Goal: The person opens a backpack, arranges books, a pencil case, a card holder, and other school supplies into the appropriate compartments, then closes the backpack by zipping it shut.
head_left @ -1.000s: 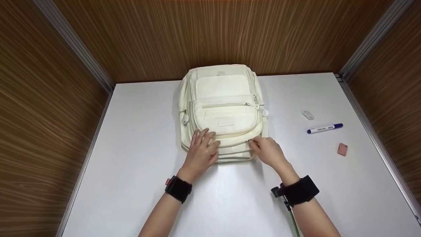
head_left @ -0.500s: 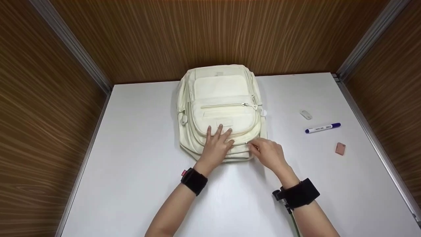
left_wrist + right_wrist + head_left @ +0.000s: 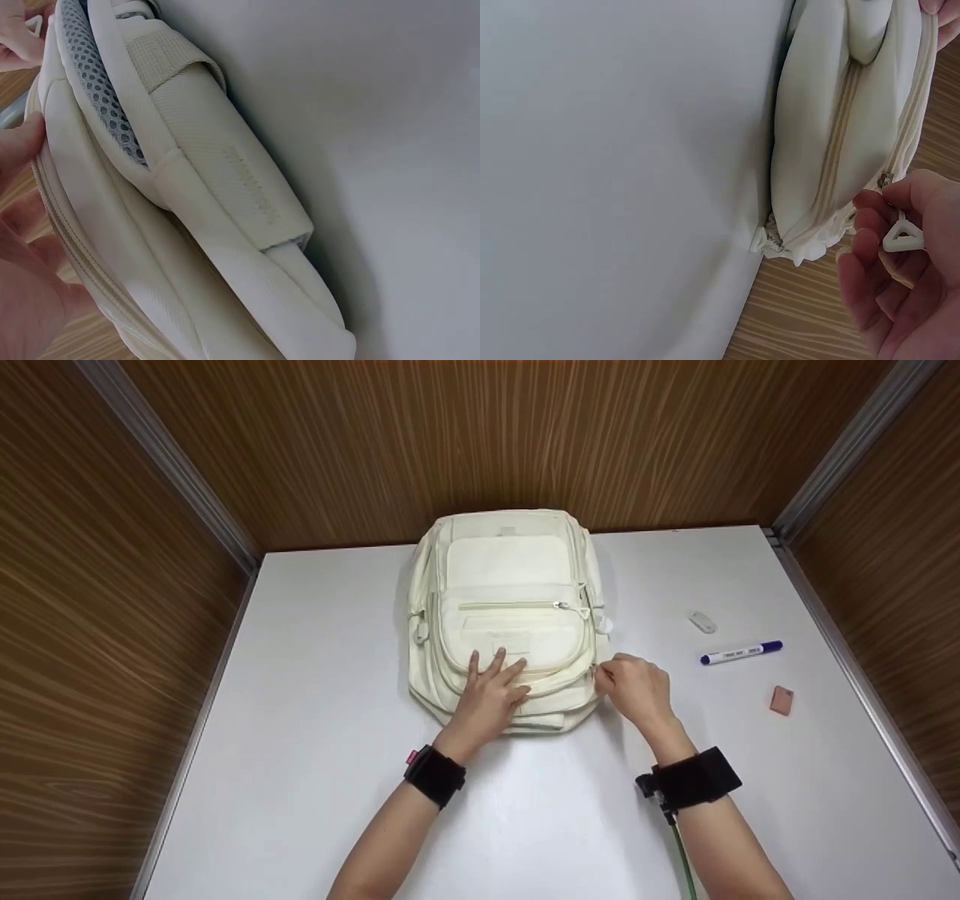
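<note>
A marker [image 3: 742, 653] and possibly an eraser [image 3: 781, 700] lie right of the backpack [image 3: 510, 561].

- Bag [image 3: 510, 562]: cream cloth, lying flat, pocketed front face up, in the middle of the head view; grey mesh shows on it at the upper left of the left wrist view.
- Pocket zip [image 3: 510, 605]: straight, running crosswise at mid-frame, its slider at the right end.
- Slider [image 3: 886, 179]: metal, on a curved edge zip, right of the right wrist view.
- Pull [image 3: 904, 236]: white, triangular, open-centred, just below that slider.
</note>
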A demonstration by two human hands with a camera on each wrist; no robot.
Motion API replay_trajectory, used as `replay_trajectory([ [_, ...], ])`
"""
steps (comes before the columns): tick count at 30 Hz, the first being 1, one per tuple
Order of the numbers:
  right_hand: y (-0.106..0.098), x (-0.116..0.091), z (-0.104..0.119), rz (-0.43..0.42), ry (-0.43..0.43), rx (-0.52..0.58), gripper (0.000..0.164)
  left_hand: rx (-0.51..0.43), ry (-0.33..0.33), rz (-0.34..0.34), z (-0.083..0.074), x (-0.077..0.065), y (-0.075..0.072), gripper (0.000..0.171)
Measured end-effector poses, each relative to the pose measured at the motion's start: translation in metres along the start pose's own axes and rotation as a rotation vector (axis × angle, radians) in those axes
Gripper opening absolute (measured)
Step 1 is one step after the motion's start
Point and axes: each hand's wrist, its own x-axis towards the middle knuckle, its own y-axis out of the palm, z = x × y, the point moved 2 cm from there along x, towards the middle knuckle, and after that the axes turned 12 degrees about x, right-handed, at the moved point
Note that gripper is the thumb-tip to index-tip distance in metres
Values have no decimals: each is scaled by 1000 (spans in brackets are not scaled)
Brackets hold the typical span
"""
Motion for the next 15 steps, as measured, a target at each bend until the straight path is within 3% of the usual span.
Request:
replay_trajectory([
  [6,2,16,-11,11,25,-24,28,-49,2,40,2,-8,-3,15],
  [15,5,46,-19,38,75,-84,30,-66,32,-1,2,-14,-3,12],
])
